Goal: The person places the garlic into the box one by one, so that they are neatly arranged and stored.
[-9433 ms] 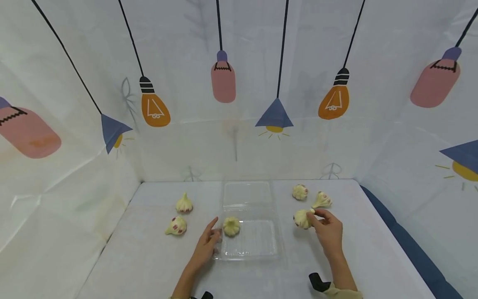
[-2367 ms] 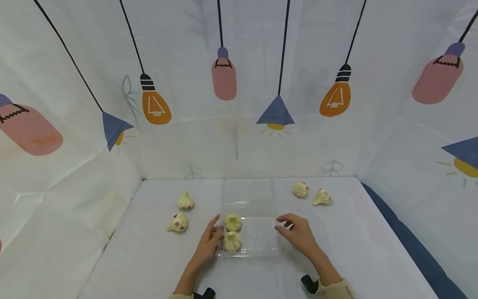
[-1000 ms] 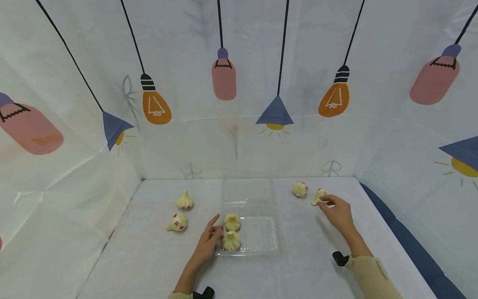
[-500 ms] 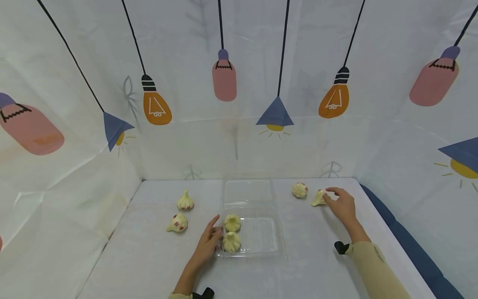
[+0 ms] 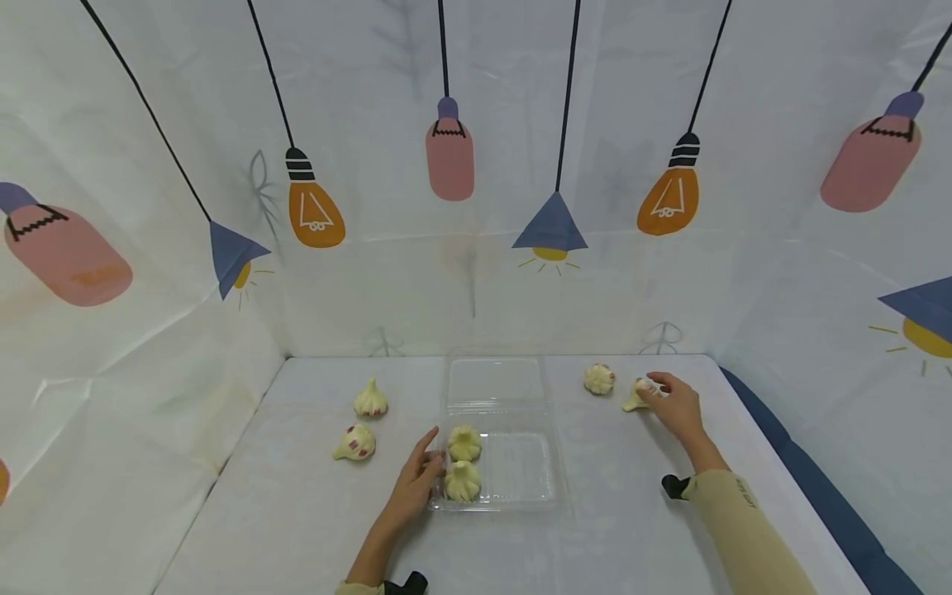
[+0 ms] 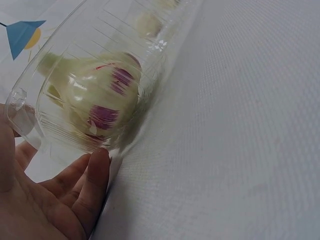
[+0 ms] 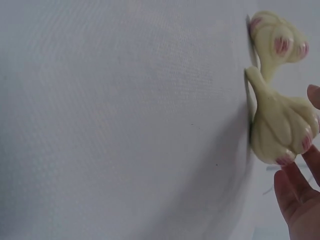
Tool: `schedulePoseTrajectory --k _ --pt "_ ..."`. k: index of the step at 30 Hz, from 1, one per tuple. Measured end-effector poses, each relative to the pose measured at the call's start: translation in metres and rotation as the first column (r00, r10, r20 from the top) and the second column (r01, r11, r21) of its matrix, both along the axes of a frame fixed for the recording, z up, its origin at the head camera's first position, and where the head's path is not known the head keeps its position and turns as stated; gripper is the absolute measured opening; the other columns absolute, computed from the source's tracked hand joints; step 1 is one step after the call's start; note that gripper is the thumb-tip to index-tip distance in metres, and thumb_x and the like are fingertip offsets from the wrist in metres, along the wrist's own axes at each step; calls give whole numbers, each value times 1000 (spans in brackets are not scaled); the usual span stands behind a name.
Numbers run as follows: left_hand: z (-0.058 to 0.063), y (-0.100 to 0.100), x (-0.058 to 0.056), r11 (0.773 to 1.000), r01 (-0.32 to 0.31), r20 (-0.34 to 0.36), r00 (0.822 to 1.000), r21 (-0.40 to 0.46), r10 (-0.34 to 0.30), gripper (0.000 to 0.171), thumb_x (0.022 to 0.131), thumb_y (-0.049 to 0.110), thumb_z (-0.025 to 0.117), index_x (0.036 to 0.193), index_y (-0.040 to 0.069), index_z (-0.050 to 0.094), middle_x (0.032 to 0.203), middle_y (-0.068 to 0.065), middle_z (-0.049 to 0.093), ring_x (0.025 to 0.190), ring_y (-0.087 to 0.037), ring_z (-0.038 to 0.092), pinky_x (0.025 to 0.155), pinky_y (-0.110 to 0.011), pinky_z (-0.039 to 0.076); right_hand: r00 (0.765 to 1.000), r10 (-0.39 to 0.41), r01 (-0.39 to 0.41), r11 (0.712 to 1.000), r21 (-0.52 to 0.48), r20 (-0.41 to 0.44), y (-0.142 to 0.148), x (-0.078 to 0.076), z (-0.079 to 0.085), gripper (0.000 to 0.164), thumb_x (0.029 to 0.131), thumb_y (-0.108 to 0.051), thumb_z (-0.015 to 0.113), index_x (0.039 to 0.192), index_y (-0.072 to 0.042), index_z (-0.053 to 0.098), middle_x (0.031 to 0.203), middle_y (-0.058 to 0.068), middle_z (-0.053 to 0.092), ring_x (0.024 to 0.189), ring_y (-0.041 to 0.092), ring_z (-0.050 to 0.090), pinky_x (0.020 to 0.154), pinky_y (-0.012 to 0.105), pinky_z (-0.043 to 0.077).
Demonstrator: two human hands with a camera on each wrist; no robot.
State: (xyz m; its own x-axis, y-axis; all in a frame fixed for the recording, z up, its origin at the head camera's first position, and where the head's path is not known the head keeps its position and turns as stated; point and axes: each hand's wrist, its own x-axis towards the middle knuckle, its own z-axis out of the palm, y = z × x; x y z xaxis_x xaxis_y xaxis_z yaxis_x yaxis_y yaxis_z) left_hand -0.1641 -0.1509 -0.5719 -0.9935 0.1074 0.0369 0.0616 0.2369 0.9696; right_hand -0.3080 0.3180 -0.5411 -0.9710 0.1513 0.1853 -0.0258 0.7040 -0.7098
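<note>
A hinged clear plastic container [image 5: 521, 471] lies lid-back on the white table, with two pale garlic bulbs, a rear one [image 5: 464, 444] and a front one [image 5: 463, 481], along its left side. My left hand [image 5: 409, 487] rests against the container's left wall; in the left wrist view its relaxed fingers [image 6: 95, 170] touch the plastic beside a purple-marked garlic bulb [image 6: 100, 95]. At the back right, my right hand [image 5: 678, 409] holds another garlic bulb [image 5: 635, 395] low at the tabletop, fingers and thumb around its body. In the right wrist view this bulb [image 7: 280, 127] has its stem against the table.
One garlic bulb [image 5: 598, 379] sits to the left of my right hand. Two more, an upright bulb [image 5: 370, 399] and a lying bulb [image 5: 354, 443], are left of the container. The transparent lid [image 5: 496, 382] extends toward the back wall. A lamp-printed white sheet [image 5: 476, 289] surrounds the table.
A second garlic bulb has come from the right into the container. My right hand then moved back right to another bulb, its fingers shifting around it. My left hand stays at the container.
</note>
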Motion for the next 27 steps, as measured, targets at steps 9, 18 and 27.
schedulePoseTrajectory --k 9,18,27 --pt "20 -2 8 998 37 30 999 56 -39 53 104 13 46 152 2 25 123 -31 51 103 -37 56 69 -37 47 998 0 2 999 -38 68 -6 3 -4 48 90 -21 70 129 5 56 126 29 56 111 42 53 82 45 47" --pt "0 -5 1 1000 -1 5 1000 3 1 54 105 28 45 153 12 27 124 -25 54 103 -31 58 69 -35 48 1000 -13 12 997 -71 -12 -11 4 2 48 96 -28 62 134 0 54 123 29 57 110 43 55 87 51 43" --pt "19 -2 5 999 28 46 999 27 -29 53 105 14 44 153 5 24 124 -29 52 103 -34 57 69 -34 47 995 -82 84 996 -32 54 1 11 -3 39 101 -25 46 127 2 59 126 26 57 110 42 55 87 52 44"
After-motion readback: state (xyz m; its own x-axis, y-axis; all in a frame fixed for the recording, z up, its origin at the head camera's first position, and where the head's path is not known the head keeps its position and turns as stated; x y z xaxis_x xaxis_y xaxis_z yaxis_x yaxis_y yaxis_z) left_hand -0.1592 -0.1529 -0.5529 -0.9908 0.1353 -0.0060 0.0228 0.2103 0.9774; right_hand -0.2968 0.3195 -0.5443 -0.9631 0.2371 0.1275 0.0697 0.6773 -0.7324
